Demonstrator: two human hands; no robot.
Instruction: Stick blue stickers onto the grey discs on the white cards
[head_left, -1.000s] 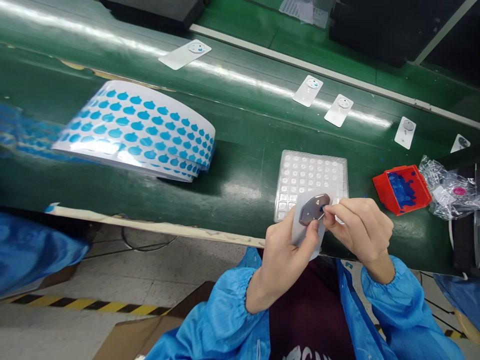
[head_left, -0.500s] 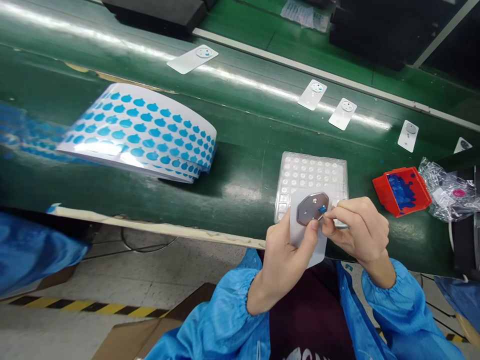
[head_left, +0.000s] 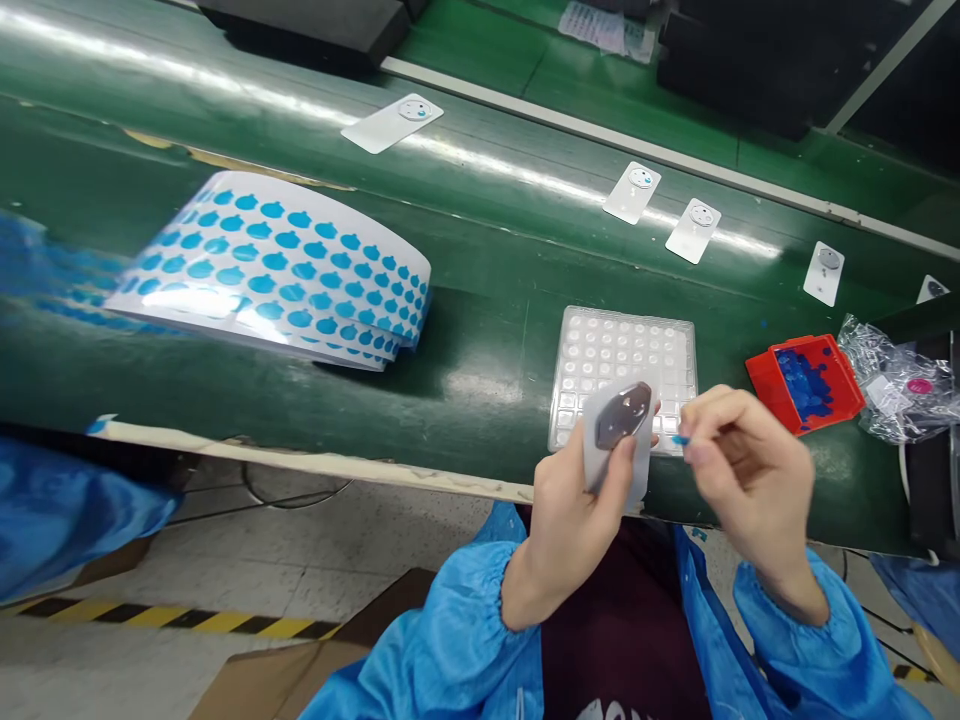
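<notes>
My left hand (head_left: 566, 520) is closed on a pale rectangular card or plate (head_left: 640, 480) that bears a dark, shiny octagonal piece (head_left: 622, 415). The thumb presses on its face, and the plate is tilted. To its right my right hand (head_left: 750, 480) pinches a small blue sticker (head_left: 680, 440) between thumb and fingertip, apart from the plate. Behind both hands lies a clear plastic tray (head_left: 622, 345) with rows of small round cells. Part of that tray is hidden by the plate.
A curled white strip with blue stickers (head_left: 289, 240) lies at left. At right are a red bin (head_left: 772, 380) of dark blue pieces and a crumpled clear bag (head_left: 900, 390). Several white plates, one a white plate (head_left: 694, 231), lie along the green surface behind.
My right hand has pulled away to the right from the octagonal piece, with the blue sticker in its fingers. My left hand has tilted the plate more steeply. Plates behind appear shifted slightly right.
</notes>
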